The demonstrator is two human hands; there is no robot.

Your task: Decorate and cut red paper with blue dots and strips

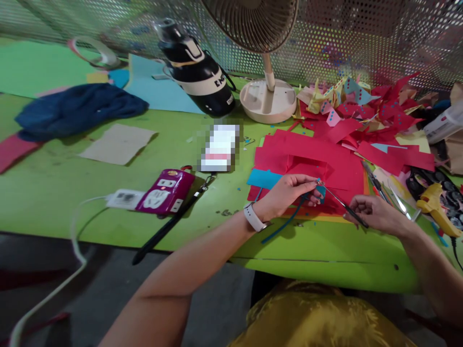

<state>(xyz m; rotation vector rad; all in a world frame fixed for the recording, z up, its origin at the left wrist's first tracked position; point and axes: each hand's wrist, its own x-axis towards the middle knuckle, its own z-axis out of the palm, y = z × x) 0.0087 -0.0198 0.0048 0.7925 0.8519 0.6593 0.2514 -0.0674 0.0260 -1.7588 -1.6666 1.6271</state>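
My left hand, with a white watch on the wrist, pinches a small blue paper piece. A narrow blue paper strip trails below those fingers toward the table's front edge. In my right hand is a slim tool with a thin metal shaft and a black handle; its exact kind is unclear. The tool's tip meets the blue piece at my left fingertips. Beneath both hands lie red paper sheets, with a wider blue paper strip on top at their left.
Paper scraps pile up behind the sheets. A yellow glue gun and metal tools lie at right. Further left are a fan, a black bottle, a phone, a purple power strip and blue cloth.
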